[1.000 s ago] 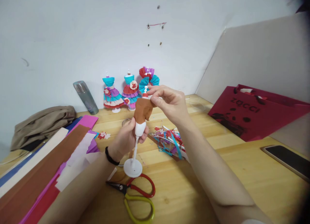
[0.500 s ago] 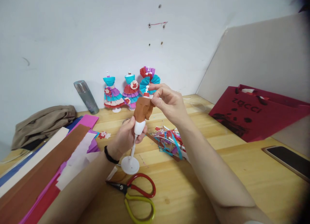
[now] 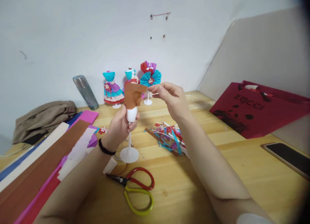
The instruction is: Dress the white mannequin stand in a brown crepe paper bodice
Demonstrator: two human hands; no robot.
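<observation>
My left hand [image 3: 123, 123] is wrapped round the waist of a small white dress form [image 3: 132, 114] on a round-based stand. Brown crepe paper [image 3: 132, 96] covers its torso, and a loose end of that paper sticks out to the right. Thumb and fingertips of my right hand [image 3: 170, 96] pinch at the tip of this loose end. Below the form lie scissors [image 3: 126, 182] with one red and one yellow-green handle. Three similar forms in paper dresses, one a tiered dress [image 3: 113, 91], stand behind along the wall.
Paper scraps [image 3: 167, 136] are heaped right of the stand. Coloured crepe paper sheets [image 3: 46, 156] lie left, near a brown cloth [image 3: 46, 119] and a thermos [image 3: 86, 92]. On the right are a red paper bag [image 3: 254, 111] and a phone [image 3: 289, 157].
The dress form has moved left and its stand is more upright. My right hand has drawn away from the form's neck, and the brown paper's end is now pulled out to the right.
</observation>
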